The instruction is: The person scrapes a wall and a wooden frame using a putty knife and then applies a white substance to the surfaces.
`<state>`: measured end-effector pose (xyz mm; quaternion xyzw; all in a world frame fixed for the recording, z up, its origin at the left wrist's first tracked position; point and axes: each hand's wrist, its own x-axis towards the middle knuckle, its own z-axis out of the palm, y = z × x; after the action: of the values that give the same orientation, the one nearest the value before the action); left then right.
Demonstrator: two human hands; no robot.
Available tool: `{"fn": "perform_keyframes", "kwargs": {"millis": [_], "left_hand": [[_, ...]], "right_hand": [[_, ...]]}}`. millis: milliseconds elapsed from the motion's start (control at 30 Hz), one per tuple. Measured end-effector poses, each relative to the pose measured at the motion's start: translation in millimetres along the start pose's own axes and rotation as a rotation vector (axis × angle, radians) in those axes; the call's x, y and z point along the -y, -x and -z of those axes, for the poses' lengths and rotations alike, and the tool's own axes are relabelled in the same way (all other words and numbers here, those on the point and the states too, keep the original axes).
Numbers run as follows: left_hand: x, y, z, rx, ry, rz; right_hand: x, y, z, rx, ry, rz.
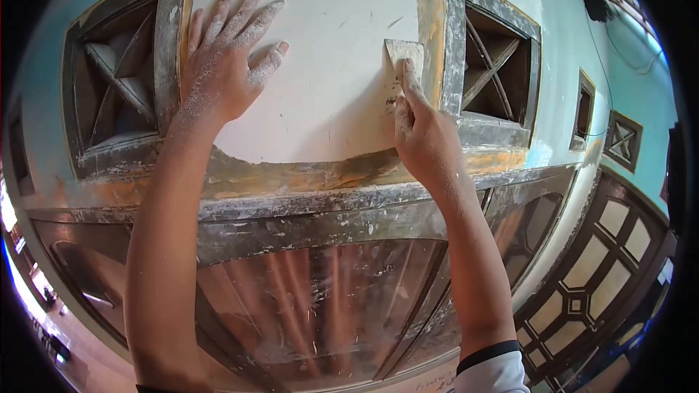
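Observation:
My left hand (229, 54), dusted with white powder, lies against the white wall patch (328, 73) with its fingers spread. On the right, my right hand (426, 124) grips a putty knife (405, 51), its index finger stretched along the blade. The broad blade points up and rests against the wall close to the patch's right edge. Whitish residue covers the blade, and the handle is mostly hidden in my fist. Small dark marks and scratches show on the white surface between my hands.
Wooden vent frames with crossed bars stand at left (120, 73) and right (491, 65). Below runs a worn wooden ledge (313, 207) above glazed panels (313, 306). A panelled door (590, 276) is at the lower right, and a cable (630, 65) hangs at upper right.

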<state>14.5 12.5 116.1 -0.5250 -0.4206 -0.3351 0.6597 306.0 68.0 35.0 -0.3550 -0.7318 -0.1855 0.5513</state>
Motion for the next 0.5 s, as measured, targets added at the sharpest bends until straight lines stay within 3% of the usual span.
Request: {"fn": "perform_keyframes", "kwargs": {"millis": [267,333,367,500], "left_hand": [[-6,5,0,-0.015,-0.032,0.036],[-5,5,0,-0.016,-0.028,0.028],[-5,5,0,-0.021,-0.024,0.028],[-5,6,0,-0.047,0.009,0.032]], "right_hand": [[4,-14,4,-0.033,-0.030,-0.056],[7,-27,9,-0.090,0.045,0.079],[13,-23,14,-0.002,-0.034,-0.081],[15,-12,7,-0.022,0.014,-0.092]]}}
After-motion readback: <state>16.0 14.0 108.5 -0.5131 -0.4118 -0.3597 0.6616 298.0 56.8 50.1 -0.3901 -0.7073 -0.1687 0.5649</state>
